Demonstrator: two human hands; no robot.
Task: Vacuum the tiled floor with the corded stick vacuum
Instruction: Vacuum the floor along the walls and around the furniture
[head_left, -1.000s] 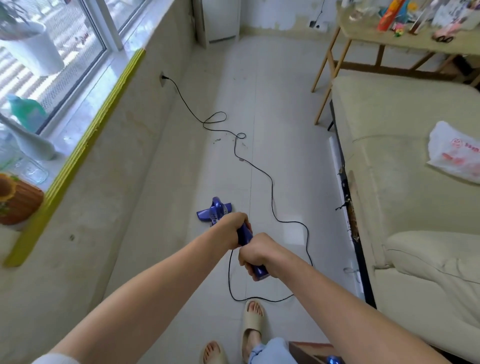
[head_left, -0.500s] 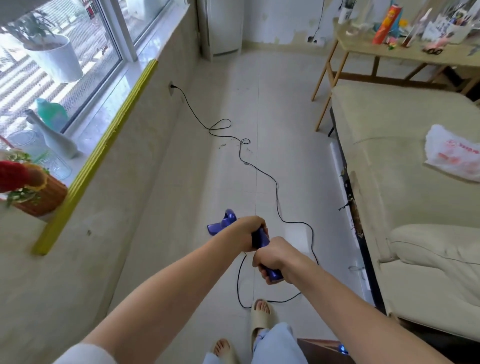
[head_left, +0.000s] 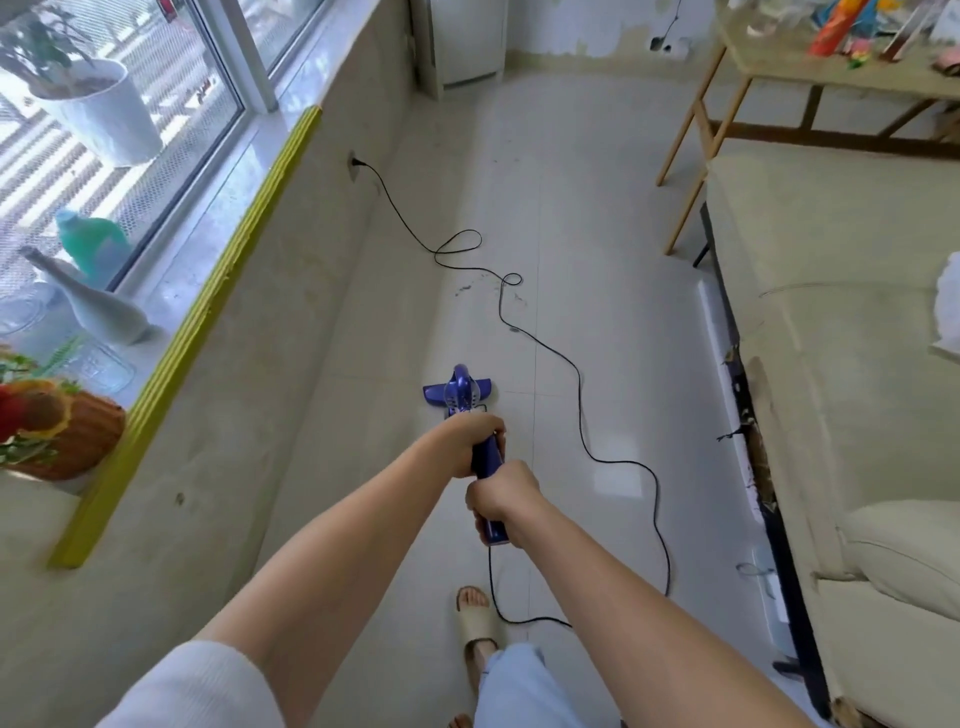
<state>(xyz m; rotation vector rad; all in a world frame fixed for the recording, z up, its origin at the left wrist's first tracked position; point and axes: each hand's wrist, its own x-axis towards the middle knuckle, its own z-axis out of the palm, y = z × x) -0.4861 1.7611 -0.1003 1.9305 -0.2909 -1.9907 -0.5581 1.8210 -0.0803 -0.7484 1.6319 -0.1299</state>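
Your vacuum head (head_left: 459, 393) has squared up and slid forward along the tiled floor (head_left: 597, 218) mid-aisle, both hands' fingers (head_left: 491, 423) clamped on its handle (head_left: 488, 457), yet the cord (head_left: 576, 374) looped ahead could snag underneath.

A white ribbed sleeve (head_left: 208, 686) is pushed up above the elbow on the left arm, and both forearms are bare. Light blue trousers (head_left: 519, 686) cover the leg. A beige open-toed slide sandal (head_left: 475, 621) sits on one foot.
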